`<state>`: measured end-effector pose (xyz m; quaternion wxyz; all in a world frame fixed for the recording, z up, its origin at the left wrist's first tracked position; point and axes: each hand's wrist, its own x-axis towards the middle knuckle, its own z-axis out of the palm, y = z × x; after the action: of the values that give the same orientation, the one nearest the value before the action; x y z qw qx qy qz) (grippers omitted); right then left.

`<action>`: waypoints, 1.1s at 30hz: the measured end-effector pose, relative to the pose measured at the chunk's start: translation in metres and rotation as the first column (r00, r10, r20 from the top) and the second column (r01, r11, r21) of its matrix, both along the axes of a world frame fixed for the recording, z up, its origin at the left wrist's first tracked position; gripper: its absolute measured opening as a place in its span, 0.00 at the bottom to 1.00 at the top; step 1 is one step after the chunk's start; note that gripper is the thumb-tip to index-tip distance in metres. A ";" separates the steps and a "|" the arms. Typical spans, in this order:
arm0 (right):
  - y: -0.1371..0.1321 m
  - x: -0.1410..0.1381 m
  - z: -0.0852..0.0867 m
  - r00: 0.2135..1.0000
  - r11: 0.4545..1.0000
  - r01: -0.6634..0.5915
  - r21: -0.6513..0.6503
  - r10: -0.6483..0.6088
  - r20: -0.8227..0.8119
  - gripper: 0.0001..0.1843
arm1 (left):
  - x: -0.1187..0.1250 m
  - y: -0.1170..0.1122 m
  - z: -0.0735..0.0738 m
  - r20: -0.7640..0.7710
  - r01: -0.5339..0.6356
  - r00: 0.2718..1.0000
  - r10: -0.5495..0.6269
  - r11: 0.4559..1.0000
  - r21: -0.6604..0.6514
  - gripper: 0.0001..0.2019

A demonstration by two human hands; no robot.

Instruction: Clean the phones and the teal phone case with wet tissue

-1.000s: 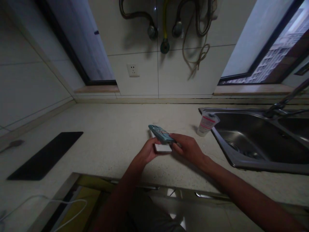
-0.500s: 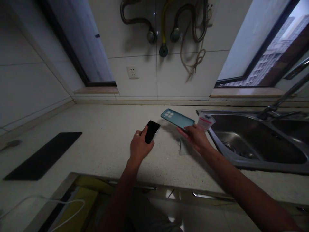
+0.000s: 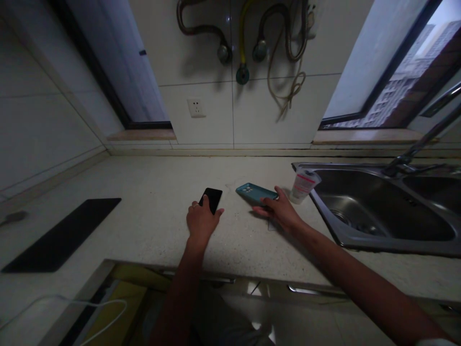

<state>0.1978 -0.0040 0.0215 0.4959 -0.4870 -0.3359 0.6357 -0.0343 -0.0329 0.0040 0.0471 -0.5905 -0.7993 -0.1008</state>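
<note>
My left hand (image 3: 200,220) grips the near end of a black phone (image 3: 212,198), which lies screen up and low on the pale countertop (image 3: 151,192). To its right, my right hand (image 3: 279,211) holds the near end of a teal phone case (image 3: 255,192), which rests flat on the counter with its camera cutout towards the far left. About a hand's width separates the phone and the case. A small pale sheet lies partly under my right hand.
A white tube with a red label (image 3: 303,184) stands by the steel sink (image 3: 378,211) at right, with a tap (image 3: 414,154) behind. A black mat (image 3: 61,233) lies at left, a white cable (image 3: 65,307) near the front edge. Hoses (image 3: 245,43) and a socket (image 3: 196,107) are on the wall.
The case came off the phone and the hands parted. Both hands then lowered; the phone and the case went from held in the air down onto the counter.
</note>
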 end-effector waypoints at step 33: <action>0.001 0.010 -0.010 0.924 0.937 -0.342 -0.065 0.348 0.160 0.08 | 0.018 -0.007 -0.023 -0.146 0.014 0.989 -0.007 0.999 0.046 0.31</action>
<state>0.2075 -0.0032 0.0119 0.3373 -0.4813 -0.4456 0.6753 -0.0162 -0.0396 -0.0189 0.1184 -0.5992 -0.7881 -0.0764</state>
